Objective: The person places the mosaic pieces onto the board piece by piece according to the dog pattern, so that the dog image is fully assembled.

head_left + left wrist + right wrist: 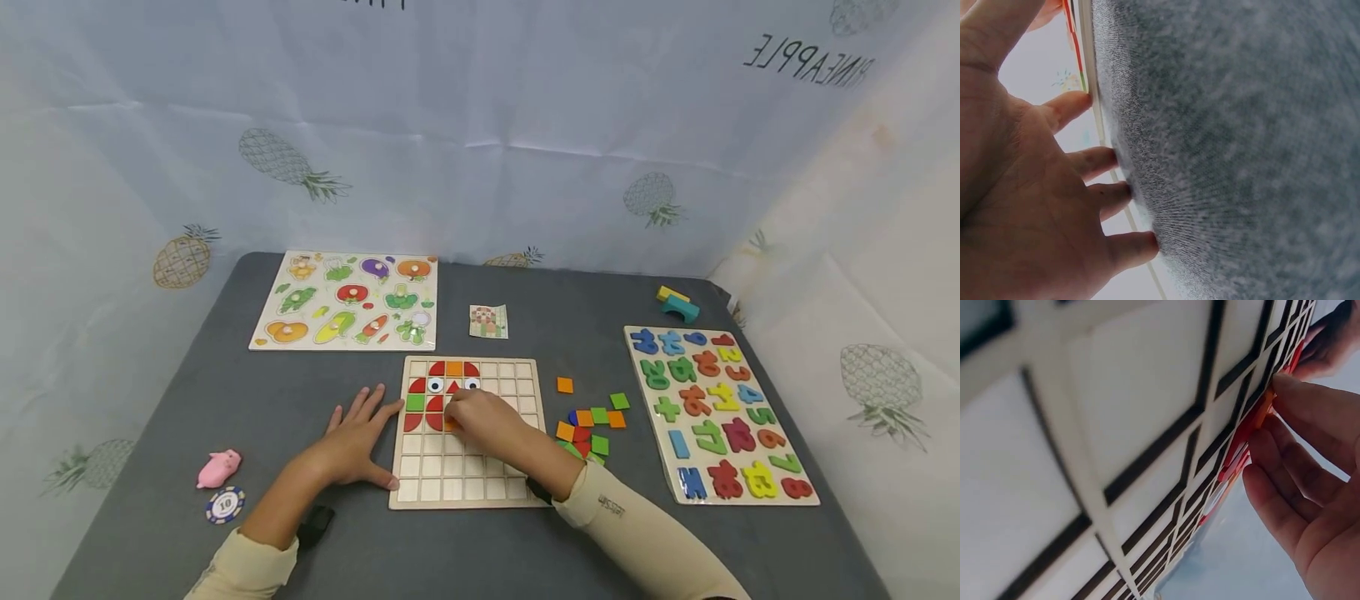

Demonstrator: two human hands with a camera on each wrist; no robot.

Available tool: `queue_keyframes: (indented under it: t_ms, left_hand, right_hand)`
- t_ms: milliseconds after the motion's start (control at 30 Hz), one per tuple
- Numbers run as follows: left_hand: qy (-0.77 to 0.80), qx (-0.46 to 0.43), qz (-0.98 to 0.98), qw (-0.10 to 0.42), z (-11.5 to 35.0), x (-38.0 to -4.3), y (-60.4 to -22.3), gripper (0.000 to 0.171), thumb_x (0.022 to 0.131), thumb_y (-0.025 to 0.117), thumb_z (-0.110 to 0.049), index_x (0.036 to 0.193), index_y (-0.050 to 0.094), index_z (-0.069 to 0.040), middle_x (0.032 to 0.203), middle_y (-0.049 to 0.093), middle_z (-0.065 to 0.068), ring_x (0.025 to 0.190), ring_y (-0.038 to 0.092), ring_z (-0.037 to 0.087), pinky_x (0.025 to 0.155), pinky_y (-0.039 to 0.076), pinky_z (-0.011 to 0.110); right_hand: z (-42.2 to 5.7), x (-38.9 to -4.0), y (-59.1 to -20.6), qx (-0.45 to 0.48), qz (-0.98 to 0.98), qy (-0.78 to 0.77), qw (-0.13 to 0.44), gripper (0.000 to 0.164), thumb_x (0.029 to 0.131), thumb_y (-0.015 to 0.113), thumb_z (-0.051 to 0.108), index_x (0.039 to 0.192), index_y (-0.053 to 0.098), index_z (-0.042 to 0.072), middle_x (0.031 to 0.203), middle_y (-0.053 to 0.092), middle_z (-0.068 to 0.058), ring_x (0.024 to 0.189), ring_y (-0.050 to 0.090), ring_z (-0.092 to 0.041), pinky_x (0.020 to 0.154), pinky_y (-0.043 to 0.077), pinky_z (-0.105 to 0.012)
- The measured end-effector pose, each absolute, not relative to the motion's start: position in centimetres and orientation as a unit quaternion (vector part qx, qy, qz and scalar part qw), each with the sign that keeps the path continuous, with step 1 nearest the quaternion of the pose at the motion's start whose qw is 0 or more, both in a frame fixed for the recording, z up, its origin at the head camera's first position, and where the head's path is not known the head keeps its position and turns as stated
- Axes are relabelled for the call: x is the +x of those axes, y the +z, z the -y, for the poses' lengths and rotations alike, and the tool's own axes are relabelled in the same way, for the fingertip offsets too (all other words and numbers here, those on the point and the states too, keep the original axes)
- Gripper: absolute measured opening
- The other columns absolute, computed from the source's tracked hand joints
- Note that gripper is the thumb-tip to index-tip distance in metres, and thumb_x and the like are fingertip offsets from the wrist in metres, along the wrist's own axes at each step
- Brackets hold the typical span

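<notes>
Board (472, 492), pale, wood-look, sq. grid w/ raised ribs; mid tabletop (390, 554), dk grey. Set in its upper L part: red pcs. (412, 422), round-edged; green sq. (415, 403); white discs (436, 386) w/ dark centres. L hand (354, 446): fingers spread, grasping nothing, thumb at board's lower L corner. R hand (489, 423): thumb + fingers pinch orange pc. (1264, 407) at the grid beside the red; full outline can't be told. Loose tiles (584, 418), flat, mostly sq., clustered R of board. L wrist view only: tabletop's fuzzy texture. R wrist view only: pinch up close, rib depth.
</notes>
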State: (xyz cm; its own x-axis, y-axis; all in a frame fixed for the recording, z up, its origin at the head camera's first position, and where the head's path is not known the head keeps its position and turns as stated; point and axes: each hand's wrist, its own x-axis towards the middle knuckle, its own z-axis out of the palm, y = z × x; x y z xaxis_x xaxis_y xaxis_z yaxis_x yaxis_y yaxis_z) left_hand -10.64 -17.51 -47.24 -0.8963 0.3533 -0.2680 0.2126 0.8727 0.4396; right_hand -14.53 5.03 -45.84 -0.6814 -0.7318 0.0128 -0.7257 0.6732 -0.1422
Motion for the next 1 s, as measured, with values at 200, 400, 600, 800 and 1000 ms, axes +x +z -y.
queue_keyframes:
  t_ms: [200, 400, 600, 800, 1000]
  left_hand:
    - [0.213, 0.136, -0.952, 0.172, 17.8, -10.5, -47.4, 0.115, 0.047, 0.082, -0.054, 0.141, 0.029, -0.017, 0.150, 0.010, 0.018, 0.136, 0.004, 0.041, 0.099, 0.006, 0.066]
    - [0.218, 0.130, -0.951, 0.176, 17.7, -10.5, -48.0, 0.116, 0.046, 0.082, -0.055, 0.141, 0.029, -0.018, 0.150, 0.009, 0.017, 0.136, 0.001, 0.039, 0.099, 0.005, 0.066]
    - [0.229, 0.133, -0.950, 0.167, 17.7, -10.4, -48.1, 0.116, 0.045, 0.083, -0.053, 0.141, 0.030, -0.017, 0.150, 0.009, 0.018, 0.136, 0.002, 0.039, 0.099, 0.006, 0.066]
    - [0.232, 0.142, -0.948, 0.166, 17.7, -10.4, -48.0, 0.115, 0.046, 0.083, -0.053, 0.141, 0.030, -0.017, 0.150, 0.010, 0.018, 0.136, 0.003, 0.040, 0.099, 0.006, 0.065]
    - [0.227, 0.147, -0.947, 0.173, 17.6, -10.7, -47.7, 0.116, 0.045, 0.084, -0.052, 0.141, 0.030, -0.016, 0.150, 0.010, 0.018, 0.136, 0.003, 0.040, 0.099, 0.005, 0.065]
  right_hand:
    - [-4.7, -14.8, -45.9, -0.411, -0.910, -0.049, 0.016, 0.008, 0.081, 0.069, 0.018, 0.087, 0.072, 0.018, 0.088, 0.064, 0.005, 0.080, 0.059, -0.007, 0.072, 0.048, -0.019]
    - [-6.2, -14.7, -45.4, -0.427, -0.902, -0.066, 0.010, 0.013, 0.081, 0.067, 0.018, 0.093, 0.072, 0.016, 0.093, 0.063, 0.003, 0.086, 0.056, -0.011, 0.079, 0.046, -0.022]
    - [-11.7, -15.1, -44.7, -0.331, -0.940, -0.086, -0.005, 0.017, 0.079, 0.068, 0.012, 0.096, 0.070, 0.012, 0.097, 0.063, 0.000, 0.093, 0.056, -0.017, 0.081, 0.048, -0.030]
    - [-18.2, -14.8, -44.5, -0.218, -0.974, -0.049, 0.031, 0.015, 0.078, 0.062, 0.001, 0.087, 0.065, 0.013, 0.088, 0.059, -0.001, 0.082, 0.055, -0.020, 0.075, 0.047, -0.034]
    - [-21.6, -14.3, -44.9, -0.153, -0.983, -0.029, 0.100, 0.016, 0.075, 0.066, 0.001, 0.083, 0.060, 0.014, 0.078, 0.051, 0.001, 0.072, 0.046, -0.017, 0.072, 0.045, -0.036]
